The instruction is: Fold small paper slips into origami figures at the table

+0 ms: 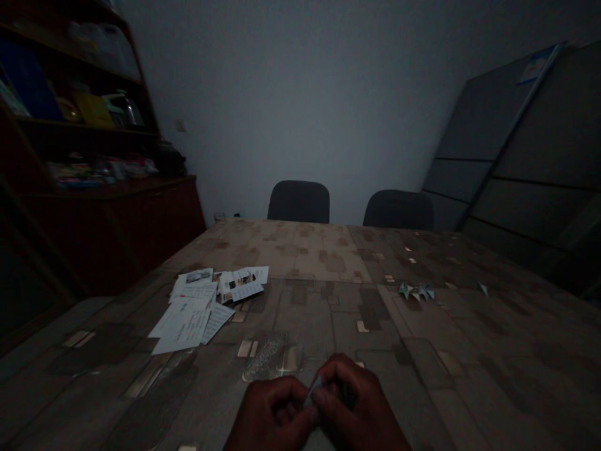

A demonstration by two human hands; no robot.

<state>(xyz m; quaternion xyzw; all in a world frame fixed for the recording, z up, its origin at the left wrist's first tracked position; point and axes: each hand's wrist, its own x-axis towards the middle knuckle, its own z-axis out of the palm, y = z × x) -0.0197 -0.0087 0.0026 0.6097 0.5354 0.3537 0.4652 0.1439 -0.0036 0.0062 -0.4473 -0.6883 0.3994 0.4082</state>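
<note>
At the near edge of the table, my left hand and my right hand meet, fingers closed. Pinched between them is a small folded piece of paper, pale and narrow; most of it is hidden by my fingers. To the right, farther back, stand small folded paper figures with pointed tips, close together. Another small folded paper lies apart from them, farther right. On the left, loose printed paper sheets overlap in a spread pile, with more printed papers beside them.
A patterned cloth covers the wide table. Two dark chairs stand at its far side before a pale wall. A dark wooden cabinet with loaded shelves is at left; grey panels lean at right. The room is dim.
</note>
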